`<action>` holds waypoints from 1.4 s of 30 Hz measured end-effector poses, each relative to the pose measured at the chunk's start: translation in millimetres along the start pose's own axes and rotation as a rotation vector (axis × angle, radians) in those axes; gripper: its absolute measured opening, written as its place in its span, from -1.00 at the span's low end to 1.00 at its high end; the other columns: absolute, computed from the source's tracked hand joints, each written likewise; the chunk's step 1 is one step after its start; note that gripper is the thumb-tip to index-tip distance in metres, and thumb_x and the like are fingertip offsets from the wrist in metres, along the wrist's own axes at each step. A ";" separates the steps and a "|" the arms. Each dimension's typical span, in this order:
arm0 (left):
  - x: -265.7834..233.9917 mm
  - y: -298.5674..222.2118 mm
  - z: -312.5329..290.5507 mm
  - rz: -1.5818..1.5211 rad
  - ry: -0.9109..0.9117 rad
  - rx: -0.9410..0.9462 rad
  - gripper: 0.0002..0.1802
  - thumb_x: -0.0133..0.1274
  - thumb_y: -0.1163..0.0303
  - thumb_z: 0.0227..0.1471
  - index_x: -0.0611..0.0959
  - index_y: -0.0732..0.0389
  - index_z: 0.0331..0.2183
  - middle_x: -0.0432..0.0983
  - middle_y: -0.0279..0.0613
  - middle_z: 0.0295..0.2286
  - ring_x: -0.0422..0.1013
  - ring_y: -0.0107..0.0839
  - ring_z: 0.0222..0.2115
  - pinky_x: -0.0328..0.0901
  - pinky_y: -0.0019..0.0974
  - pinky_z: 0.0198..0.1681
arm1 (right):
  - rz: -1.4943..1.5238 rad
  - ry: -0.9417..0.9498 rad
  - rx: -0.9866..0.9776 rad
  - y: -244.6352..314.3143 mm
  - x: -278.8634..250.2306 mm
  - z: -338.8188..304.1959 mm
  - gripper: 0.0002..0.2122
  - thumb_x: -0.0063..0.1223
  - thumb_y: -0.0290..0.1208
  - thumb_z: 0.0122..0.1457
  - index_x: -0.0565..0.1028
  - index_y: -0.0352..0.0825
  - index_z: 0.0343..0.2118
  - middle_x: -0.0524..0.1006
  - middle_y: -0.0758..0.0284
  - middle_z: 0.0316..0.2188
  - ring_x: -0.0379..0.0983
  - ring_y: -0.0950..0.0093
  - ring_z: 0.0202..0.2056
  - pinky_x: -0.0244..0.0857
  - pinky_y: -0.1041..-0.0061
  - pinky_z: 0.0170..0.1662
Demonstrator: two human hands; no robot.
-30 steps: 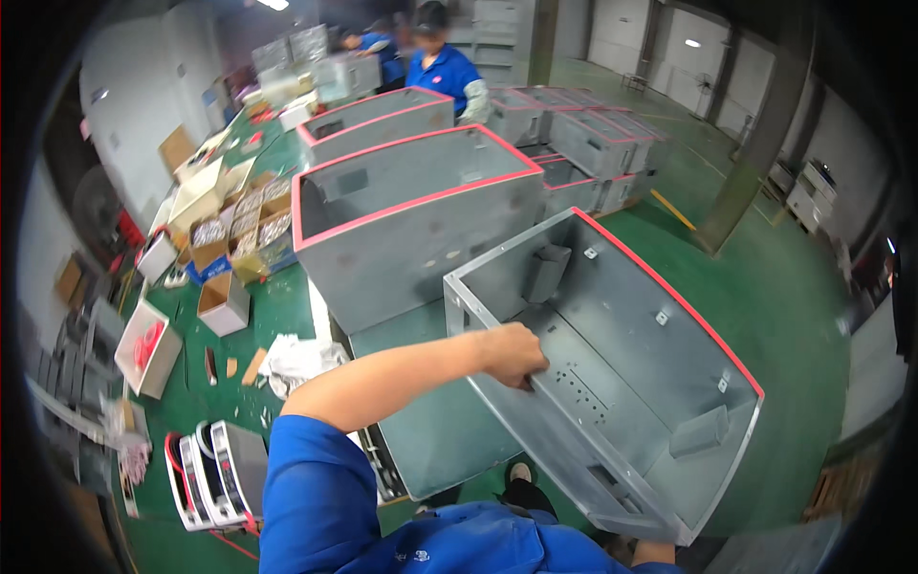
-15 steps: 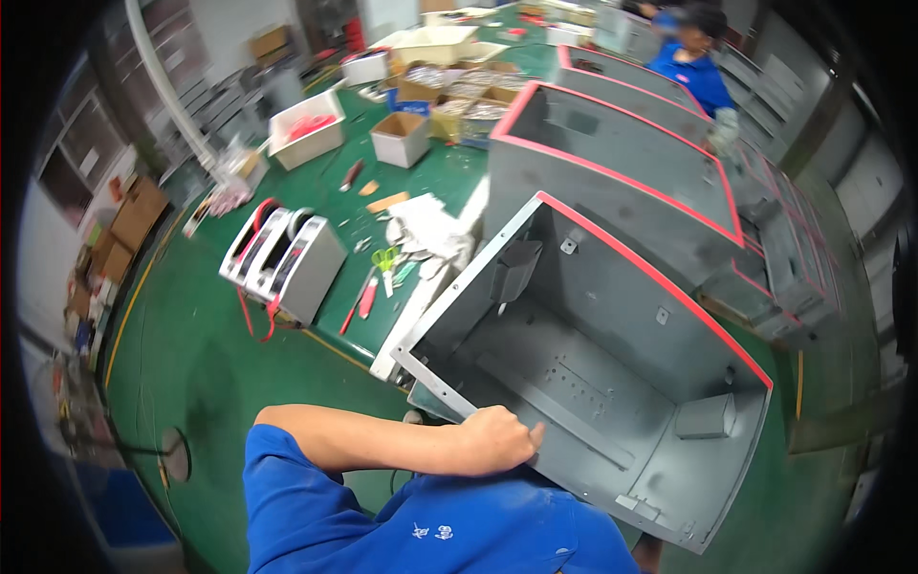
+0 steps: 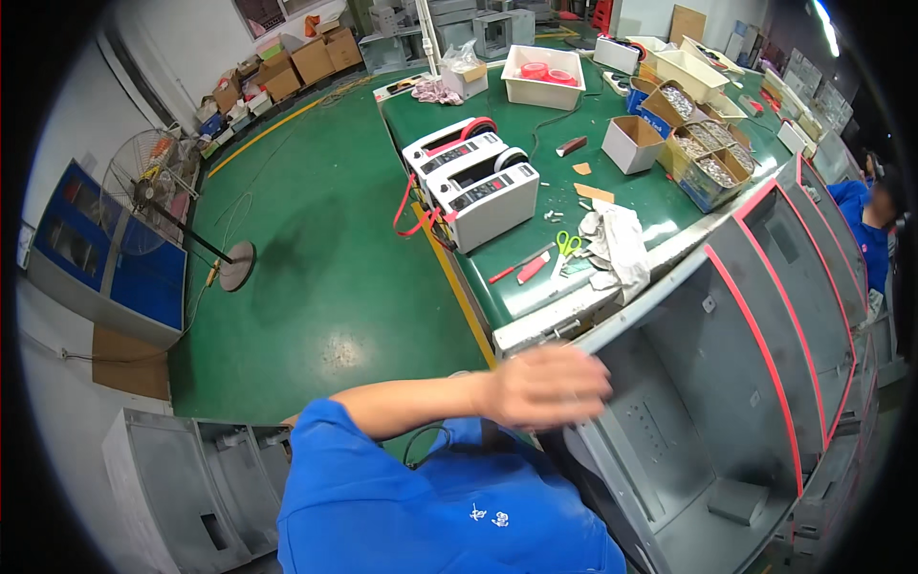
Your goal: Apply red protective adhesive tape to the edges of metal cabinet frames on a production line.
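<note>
My left hand reaches across from a blue sleeve and rests, blurred, on the near corner of an open grey metal cabinet. Its fingers curl over the cabinet's rim. The cabinet lies tilted with its opening up and has a red strip along its far edge. It leans against the edge of a green workbench. My right hand is out of sight.
On the bench are two white tape dispensers, green-handled scissors, a crumpled rag, boxes of screws and a white tray. More grey cabinets stand behind. A floor fan, grey enclosures and a person in blue surround me.
The view has swung left and down toward the floor and bench. My left hand has stayed on the cabinet's rim and now sits at its near corner.
</note>
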State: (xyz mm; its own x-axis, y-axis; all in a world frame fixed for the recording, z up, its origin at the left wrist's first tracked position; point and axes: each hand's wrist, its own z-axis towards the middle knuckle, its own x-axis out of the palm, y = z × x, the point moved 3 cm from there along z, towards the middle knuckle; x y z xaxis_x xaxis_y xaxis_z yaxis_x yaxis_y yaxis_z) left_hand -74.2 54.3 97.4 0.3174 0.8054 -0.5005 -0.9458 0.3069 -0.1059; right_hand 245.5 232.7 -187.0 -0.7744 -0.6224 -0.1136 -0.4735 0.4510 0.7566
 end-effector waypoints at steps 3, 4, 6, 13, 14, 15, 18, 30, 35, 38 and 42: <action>-58.5 101.0 -81.8 0.277 -0.256 -0.629 -0.82 -0.11 0.57 -0.06 0.51 0.31 -0.33 0.44 -0.10 -0.32 0.37 -0.24 -0.26 0.25 -0.30 -0.18 | -0.054 0.086 0.038 -13.3 57.1 6.3 -0.59 -0.14 -0.20 0.06 0.30 -0.36 -0.08 0.31 0.16 -0.09 0.22 0.34 -0.06 0.07 0.43 0.00; -77.7 142.5 -122.7 0.249 -0.388 -0.985 -0.78 -0.04 0.50 -0.08 0.52 0.29 -0.29 0.44 -0.09 -0.32 0.37 -0.27 -0.27 0.25 -0.31 -0.18 | -0.068 0.099 0.050 -18.1 76.8 6.0 -0.60 -0.14 -0.22 0.06 0.30 -0.37 -0.08 0.32 0.16 -0.10 0.23 0.34 -0.07 0.08 0.43 0.00; -109.3 227.8 -237.6 0.286 -0.624 -1.230 -0.71 -0.03 0.40 -0.04 0.49 0.30 -0.23 0.44 -0.08 -0.31 0.38 -0.30 -0.30 0.24 -0.36 -0.19 | -0.104 0.132 0.066 -25.5 112.4 2.8 -0.62 -0.14 -0.24 0.07 0.32 -0.38 -0.09 0.33 0.16 -0.10 0.24 0.35 -0.07 0.09 0.45 -0.01; -161.0 387.1 -425.6 0.641 -0.215 -1.371 -0.40 0.09 0.15 -0.15 0.38 0.29 -0.10 0.42 -0.03 -0.30 0.37 -0.39 -0.32 0.24 -0.38 -0.23 | -0.146 0.116 0.009 -38.1 226.1 -26.4 -0.69 -0.14 -0.33 0.12 0.36 -0.41 -0.12 0.38 0.16 -0.14 0.28 0.37 -0.10 0.12 0.50 -0.02; -152.5 395.2 -406.7 0.444 -0.168 -1.411 -0.41 0.12 0.16 -0.17 0.41 0.31 -0.13 0.43 -0.04 -0.32 0.37 -0.40 -0.34 0.24 -0.39 -0.25 | -0.144 0.087 0.004 -33.9 242.0 -34.0 -0.70 -0.14 -0.34 0.12 0.37 -0.41 -0.13 0.39 0.17 -0.14 0.29 0.38 -0.10 0.12 0.51 -0.03; -154.4 397.5 -398.5 0.271 -0.130 -1.453 -0.43 0.14 0.16 -0.19 0.44 0.32 -0.16 0.44 -0.05 -0.35 0.37 -0.42 -0.36 0.24 -0.40 -0.26 | -0.154 0.085 -0.010 -26.3 256.7 -39.1 -0.70 -0.14 -0.36 0.13 0.38 -0.42 -0.13 0.40 0.17 -0.14 0.30 0.38 -0.11 0.13 0.52 -0.03; -168.1 375.7 -411.4 -0.117 -0.310 -1.641 -0.70 0.15 0.27 -0.17 0.56 0.33 -0.44 0.43 -0.29 -0.61 0.31 -0.61 -0.59 0.20 -0.53 -0.54 | -0.083 0.087 0.042 22.3 307.2 -46.0 -0.70 -0.09 -0.44 0.10 0.34 -0.42 -0.10 0.43 0.24 -0.21 0.34 0.51 -0.18 0.19 0.56 -0.11; -178.7 162.5 -311.8 -0.446 0.452 -1.101 -0.83 0.11 0.42 -0.19 0.61 0.22 -0.42 0.45 -0.14 -0.62 0.38 -0.26 -0.63 0.29 -0.33 -0.52 | -0.866 0.554 -1.249 234.4 509.2 -91.5 -0.60 0.09 -0.36 -0.12 0.37 -0.36 -0.15 0.36 0.20 -0.17 0.28 0.23 -0.10 0.13 0.27 -0.03; -142.8 152.9 -223.4 -0.602 0.369 -0.768 -0.84 0.14 0.50 -0.25 0.61 0.24 -0.45 0.34 -0.17 -0.74 0.27 -0.35 -0.75 0.14 -0.36 -0.68 | -0.811 0.209 -1.255 217.9 447.0 -103.9 -0.84 0.05 -0.37 -0.06 0.37 -0.31 -0.48 0.29 0.37 -0.65 0.29 0.44 -0.59 0.13 0.50 -0.52; -118.2 139.9 -202.3 -0.665 0.503 -0.706 -0.80 0.17 0.45 -0.26 0.61 0.28 -0.45 0.40 -0.15 -0.74 0.30 -0.38 -0.76 0.15 -0.41 -0.68 | -0.965 0.038 -1.115 219.8 376.6 -132.0 -0.85 0.04 -0.35 -0.04 0.35 -0.28 -0.56 0.29 0.34 -0.65 0.29 0.41 -0.62 0.16 0.46 -0.56; -104.5 129.6 -176.4 -0.724 0.599 -0.616 -0.84 0.18 0.45 -0.25 0.62 0.29 -0.50 0.43 -0.15 -0.73 0.36 -0.39 -0.74 0.21 -0.43 -0.66 | -1.001 -0.176 -0.951 225.3 257.9 -187.3 -0.88 0.07 -0.32 -0.06 0.40 -0.21 -0.57 0.32 0.38 -0.67 0.32 0.42 -0.63 0.19 0.46 -0.57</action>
State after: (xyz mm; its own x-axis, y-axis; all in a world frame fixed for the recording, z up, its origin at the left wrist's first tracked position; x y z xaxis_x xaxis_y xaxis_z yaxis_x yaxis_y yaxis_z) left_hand -242.0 -79.6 -15.6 0.8788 0.1145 -0.4633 -0.4767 0.1671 -0.8630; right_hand 17.6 54.0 74.8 -0.3552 -0.2991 -0.8856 -0.4429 -0.7805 0.4413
